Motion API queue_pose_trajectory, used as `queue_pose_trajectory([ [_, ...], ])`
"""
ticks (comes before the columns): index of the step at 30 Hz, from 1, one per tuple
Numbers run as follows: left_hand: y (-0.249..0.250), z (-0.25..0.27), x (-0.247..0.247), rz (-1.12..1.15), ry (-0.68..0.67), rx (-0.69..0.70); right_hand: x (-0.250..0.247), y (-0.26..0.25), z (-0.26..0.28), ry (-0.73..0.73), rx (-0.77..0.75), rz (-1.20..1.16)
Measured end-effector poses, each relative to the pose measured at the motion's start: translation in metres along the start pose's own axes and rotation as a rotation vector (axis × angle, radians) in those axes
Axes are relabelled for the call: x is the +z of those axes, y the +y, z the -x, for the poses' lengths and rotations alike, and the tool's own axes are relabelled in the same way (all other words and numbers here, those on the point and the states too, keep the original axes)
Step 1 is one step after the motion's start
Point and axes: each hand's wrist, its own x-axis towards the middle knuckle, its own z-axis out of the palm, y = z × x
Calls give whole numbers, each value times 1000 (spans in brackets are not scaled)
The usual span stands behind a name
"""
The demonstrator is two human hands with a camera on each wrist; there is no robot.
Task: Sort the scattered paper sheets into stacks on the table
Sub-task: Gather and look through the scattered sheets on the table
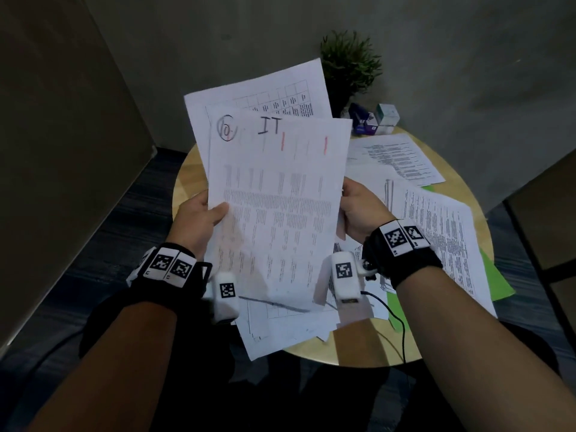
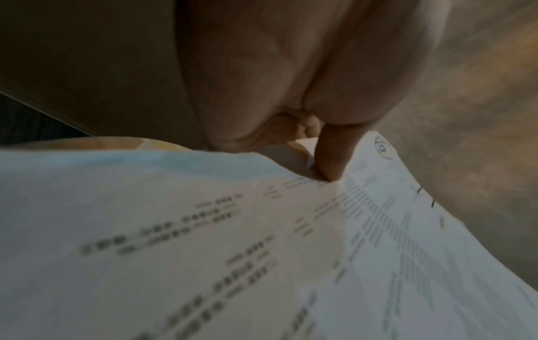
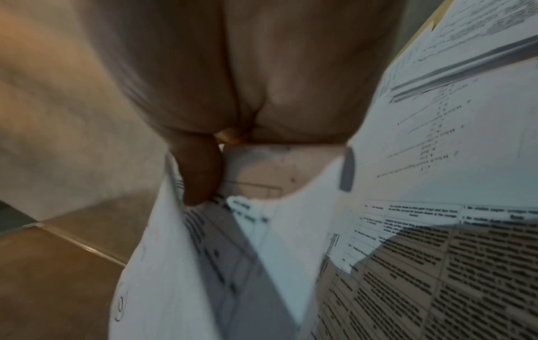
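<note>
Two hands gripping one fanned bundle of white printed paper sheets (image 1: 274, 194), lifted off the round pale wooden table (image 1: 190, 169).

Left hand (image 1: 199, 218) clamped on the bundle's left edge, thumb (image 2: 329, 158) pressed on the top page marked "IT"; right hand (image 1: 358, 210) pinching the right edge, thumb on top and fingers curled beneath. Held on both sides probably to square the uneven edges and read the top page before choosing a stack. Tilted toward the head, so headings show. More loose white printed sheets (image 1: 436, 232) scattered right of the right hand, over a green sheet (image 1: 495, 282), not yet stacked. Beyond the hands: small green potted plant (image 1: 350, 63) and little boxes (image 1: 385, 118) at the table's far rim. Grey wall behind, dark carpet left of the left hand.
</note>
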Motion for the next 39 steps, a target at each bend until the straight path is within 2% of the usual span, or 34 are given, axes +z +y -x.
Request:
queue_pose_trajectory([
  [2,-1,-1,-1,-10,77,25,-5,8,-6,-28,39,-55],
  [4,-4,-4,-3,-48,173,68,-9,14,-7,44,111,13],
  [5,-5,-6,-4,-66,207,89,-14,19,-8,103,151,136],
  [9,-6,-7,-4,-100,266,141,-27,49,-13,275,415,942],
  [11,-6,-6,-2,-115,281,152,-20,67,-11,284,514,1151],
  [13,-5,-7,-2,-111,297,150,-8,78,-9,334,520,1211],
  [15,-5,-8,-2,-101,306,147,-2,85,-10,395,509,1179],
  [19,-4,-9,-2,-99,316,130,-10,82,-12,406,495,991],
  [24,-5,-9,-4,-100,290,105,-41,55,-5,384,314,769],
  [28,-2,-6,0,-46,180,98,-60,29,-10,440,83,487],
  [33,1,-4,5,0,79,44,-48,-6,-17,272,-55,53],
  [39,0,-5,3,18,48,-3,-35,-18,-25,158,-70,-163],
])
